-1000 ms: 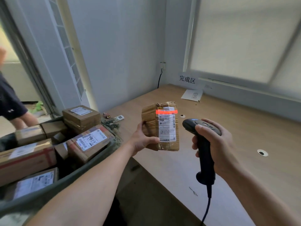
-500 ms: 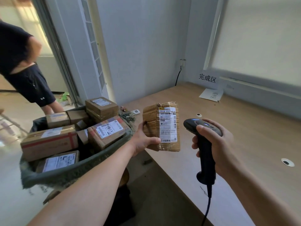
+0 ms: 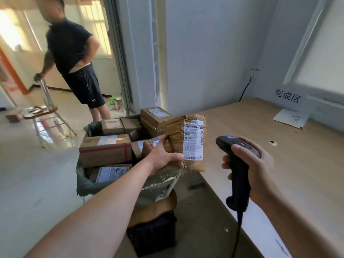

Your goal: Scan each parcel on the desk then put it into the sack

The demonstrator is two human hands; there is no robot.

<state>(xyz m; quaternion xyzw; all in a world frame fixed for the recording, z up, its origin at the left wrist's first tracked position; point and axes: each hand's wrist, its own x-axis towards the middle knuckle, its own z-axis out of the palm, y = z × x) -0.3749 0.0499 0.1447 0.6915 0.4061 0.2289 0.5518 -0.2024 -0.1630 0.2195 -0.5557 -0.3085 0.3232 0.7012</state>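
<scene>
Bright daylight from the blown-out doorway point(image 3: 16, 34), soft blur, wide-angle edge distortion.

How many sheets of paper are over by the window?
2: a printed sign stuck up below the window, and a loose sheet lying on the desk just under it. I see nothing there that could hide more.

wall sign point(image 3: 287, 96) 完成区, parcel label point(image 3: 193, 139) 502b

A light wooden desk point(image 3: 279, 174) is seen along the wall. A creased white paper sheet point(image 3: 290, 118) is laid near its far edge, and a round cable grommet point(image 3: 272, 143) is set into the top.
</scene>
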